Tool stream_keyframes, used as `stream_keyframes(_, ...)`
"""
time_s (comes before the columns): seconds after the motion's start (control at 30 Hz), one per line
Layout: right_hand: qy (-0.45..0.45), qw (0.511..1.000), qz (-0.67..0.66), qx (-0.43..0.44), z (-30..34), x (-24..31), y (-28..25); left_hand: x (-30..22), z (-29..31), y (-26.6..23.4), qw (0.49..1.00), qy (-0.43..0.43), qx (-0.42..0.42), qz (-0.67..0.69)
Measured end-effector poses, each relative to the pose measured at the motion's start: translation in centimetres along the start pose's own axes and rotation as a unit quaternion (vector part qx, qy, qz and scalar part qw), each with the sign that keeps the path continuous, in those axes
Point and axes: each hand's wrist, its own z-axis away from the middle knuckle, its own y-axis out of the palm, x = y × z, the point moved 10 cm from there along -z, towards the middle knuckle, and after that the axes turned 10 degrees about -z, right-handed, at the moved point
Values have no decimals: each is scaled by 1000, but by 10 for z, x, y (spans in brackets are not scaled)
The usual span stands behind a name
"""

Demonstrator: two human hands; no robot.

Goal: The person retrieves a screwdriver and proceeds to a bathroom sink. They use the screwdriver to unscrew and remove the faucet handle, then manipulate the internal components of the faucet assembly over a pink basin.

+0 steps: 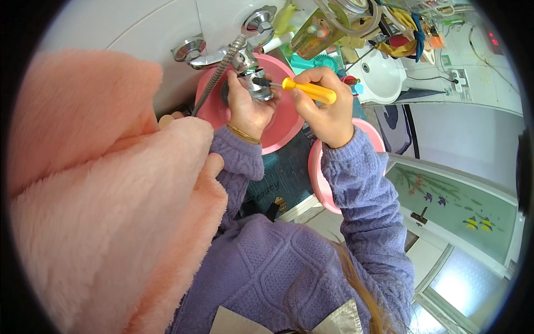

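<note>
Chrome tap (242,60) is on the tiled wall (150,28). L hand (247,108) is at tap's lower end, grip closed around a chrome tap part (260,93), thumb on one side, fingertips showing on the other. R hand (328,108) is just R of tap; grip clenched on the yellow handle of a screwdriver (311,91), index finger along the top. Shaft points L to a small black piece (261,82) at tap's lower end; can't tell if the tip's touching it. Ribbed metal hose (216,78) runs from tap, down its L side.

Containers: big pink basin (283,125) directly under tap, w/ a dark grey rounded thing (224,93) showing inside, partly behind L hand, can't ID. 2nd pink basin (315,172) is R of tap & closer to the person, part hidden by R sleeve (367,195); contents unclear. Greenish see-thru container (306,45), beyond tap to the R, w/ orange + pale rounded bits visible, prob. inside but can't be sure. Teal bristly brush (325,63) nr it, also R of tap. White washbasin (386,83) further R of tap, dark drain in its bowl. Pink plush fabric (111,195) bulks up L of tap.
</note>
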Motion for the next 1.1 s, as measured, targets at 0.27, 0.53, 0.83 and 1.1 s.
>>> stream_keyframes(0.27, 26, 996, -6, 90, -1, -17, 22, -4, -3, -1, 1000, 26, 2, 4)
stream_keyframes(0.53, 34, 998, 45, -12, 19, 6, -12, 0, -5, -4, 999, -6, 34, 17)
stream_keyframes(0.83, 44, 988, 116, 94, 14, -25, 28, -8, -4, -9, 998, 45, -32, -37)
stream_keyframes(1.1, 24, 976, 159, 146, 5, -22, 38, -4, -10, -9, 998, 54, -3, -36)
